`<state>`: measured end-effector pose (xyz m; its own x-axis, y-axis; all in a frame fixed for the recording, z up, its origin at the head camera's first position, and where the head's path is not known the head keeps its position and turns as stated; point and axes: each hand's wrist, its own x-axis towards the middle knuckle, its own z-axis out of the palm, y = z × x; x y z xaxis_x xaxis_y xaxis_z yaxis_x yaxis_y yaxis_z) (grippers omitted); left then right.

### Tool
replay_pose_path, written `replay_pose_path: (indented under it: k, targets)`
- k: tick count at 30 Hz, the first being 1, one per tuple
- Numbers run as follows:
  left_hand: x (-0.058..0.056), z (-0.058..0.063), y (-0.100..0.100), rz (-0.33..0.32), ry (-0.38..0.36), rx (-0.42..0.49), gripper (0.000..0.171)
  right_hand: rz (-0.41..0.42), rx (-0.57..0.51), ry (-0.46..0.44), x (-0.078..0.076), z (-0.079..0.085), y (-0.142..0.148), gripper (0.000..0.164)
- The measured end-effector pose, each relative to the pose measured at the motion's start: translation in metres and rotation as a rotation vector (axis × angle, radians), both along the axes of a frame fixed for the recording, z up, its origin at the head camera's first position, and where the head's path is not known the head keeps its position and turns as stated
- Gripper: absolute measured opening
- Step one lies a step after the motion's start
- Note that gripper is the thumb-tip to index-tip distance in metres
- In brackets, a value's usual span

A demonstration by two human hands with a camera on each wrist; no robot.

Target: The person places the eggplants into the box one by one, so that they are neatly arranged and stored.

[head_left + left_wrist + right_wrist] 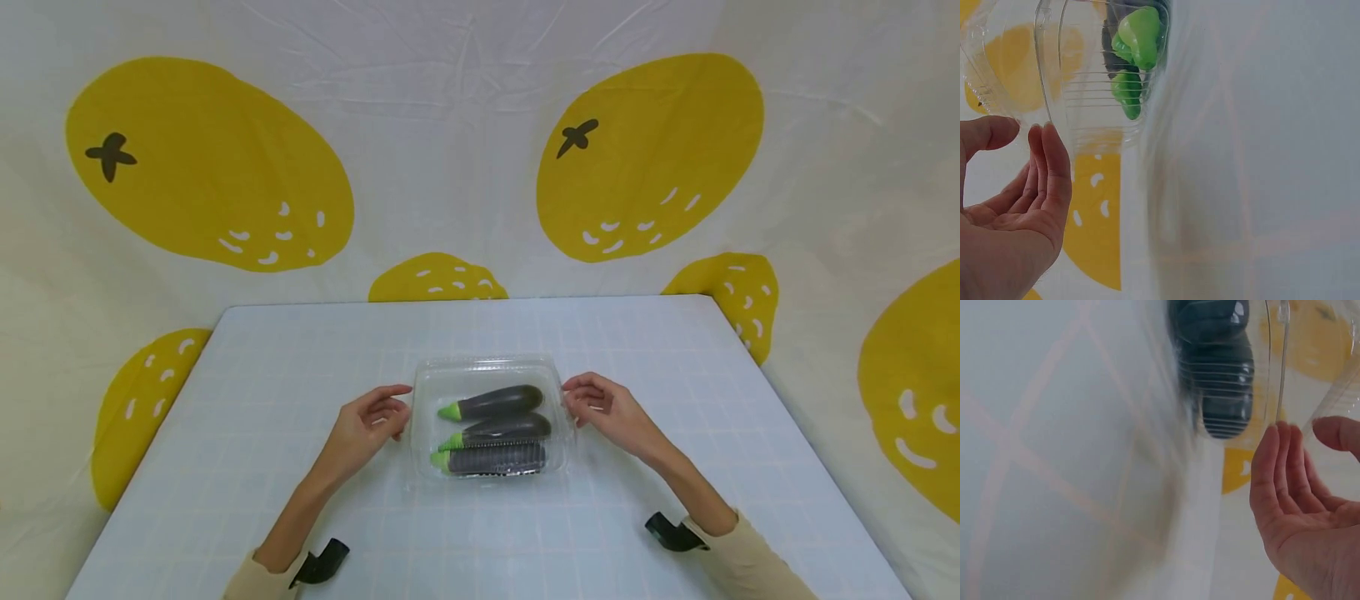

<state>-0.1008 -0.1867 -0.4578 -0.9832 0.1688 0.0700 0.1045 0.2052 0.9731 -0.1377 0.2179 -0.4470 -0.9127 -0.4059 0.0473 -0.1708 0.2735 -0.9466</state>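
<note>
A clear plastic clamshell box (427, 375) sits near the middle of the table, with its domed lid over the base. Inside lie three dark eggplants (501, 402) with green stem ends, pointing left. My left hand (371, 423) holds the box's left side; in the left wrist view its fingertips meet the rim and the thumb is at the lid. On the opposite side, my right hand (611, 410) holds the box likewise, fingers under the rim (1284, 394) and thumb by the lid. Whether the lid is fully latched cannot be told.
The box stands on a pale table (300, 350) with faint grid lines. Behind and beside it hangs a white cloth (450, 167) printed with large yellow fruit shapes. A dark wrist-worn device (322, 564) shows at the left sleeve, another (675, 533) at the right.
</note>
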Motion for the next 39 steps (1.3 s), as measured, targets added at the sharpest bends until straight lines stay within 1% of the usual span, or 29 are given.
replay_pose_path:
  k: [6, 10, 12, 16, 20, 23, 26, 30, 32, 34, 39]
  targets:
    - [0.004, -0.004, -0.002, -0.035, 0.0, 0.005, 0.045, 0.003, -0.003, -0.018, 0.004, -0.003, 0.001, 0.026]
    - [0.007, -0.007, -0.004, -0.049, -0.016, -0.013, 0.047, 0.017, -0.016, -0.03, 0.008, -0.004, 0.001, 0.026]
    - [0.009, -0.009, -0.004, -0.065, -0.015, -0.036, 0.047, 0.026, -0.019, -0.036, 0.01, -0.005, 0.001, 0.026]
    - [0.013, -0.011, -0.005, -0.085, -0.019, -0.059, 0.048, 0.04, -0.007, -0.052, 0.014, -0.007, 0.002, 0.026]
    - [0.018, -0.011, -0.006, -0.1, -0.059, -0.064, 0.048, 0.059, 0.012, -0.068, 0.019, -0.007, 0.003, 0.027]
    - [0.021, -0.011, -0.008, -0.125, -0.099, -0.063, 0.044, 0.083, 0.021, -0.078, 0.022, -0.007, 0.005, 0.028]
    - [0.023, -0.013, -0.01, -0.187, -0.119, -0.064, 0.036, 0.11, 0.026, -0.09, 0.025, -0.007, 0.007, 0.03]
    - [0.024, -0.017, -0.015, -0.322, -0.13, -0.066, 0.022, 0.149, 0.034, -0.122, 0.027, -0.01, 0.011, 0.034]
    - [0.025, -0.017, -0.017, -0.387, -0.137, -0.061, 0.022, 0.174, 0.036, -0.144, 0.028, -0.011, 0.012, 0.036]
    - [0.025, -0.018, -0.018, -0.438, -0.145, -0.052, 0.024, 0.202, 0.036, -0.169, 0.028, -0.012, 0.014, 0.036]
    - [0.026, -0.019, -0.019, -0.527, -0.143, -0.037, 0.023, 0.29, 0.03, -0.185, 0.029, -0.014, 0.018, 0.035]
